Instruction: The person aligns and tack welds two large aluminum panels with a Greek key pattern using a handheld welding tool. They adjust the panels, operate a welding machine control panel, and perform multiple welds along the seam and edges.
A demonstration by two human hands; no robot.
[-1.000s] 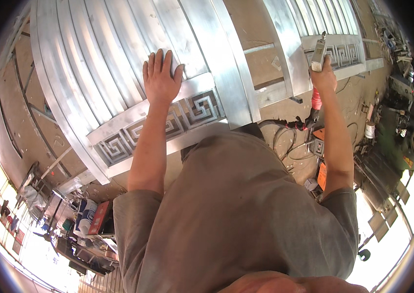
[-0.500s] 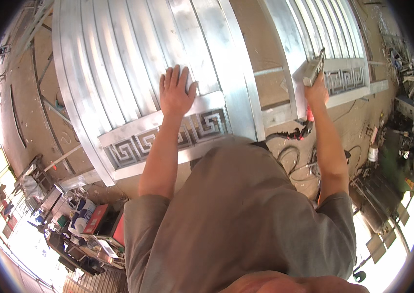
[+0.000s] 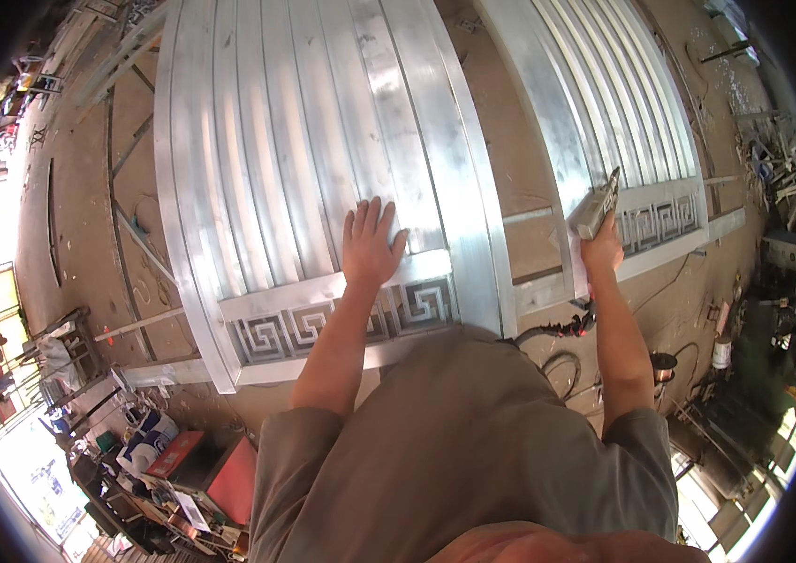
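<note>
Left hand (image 3: 371, 246) lies flat, fingers spread, palm pressed on the left gate panel (image 3: 304, 169) just above its key-pattern band (image 3: 341, 324); looks like a brace to steady the sheet or the body. Arm runs straight out from the shoulder, elbow nearly locked. Right hand (image 3: 601, 251) is wrapped around a grey tool (image 3: 597, 208), nose tilted up and away, sitting at the lower edge of the right panel (image 3: 604, 122) beside its frame rail. Cannot tell if the tip touches metal. Right arm is extended too, wrist cocked. Both panels lie flat on the floor (image 3: 88, 216); a cable (image 3: 557, 333) coils below the right hand.
</note>
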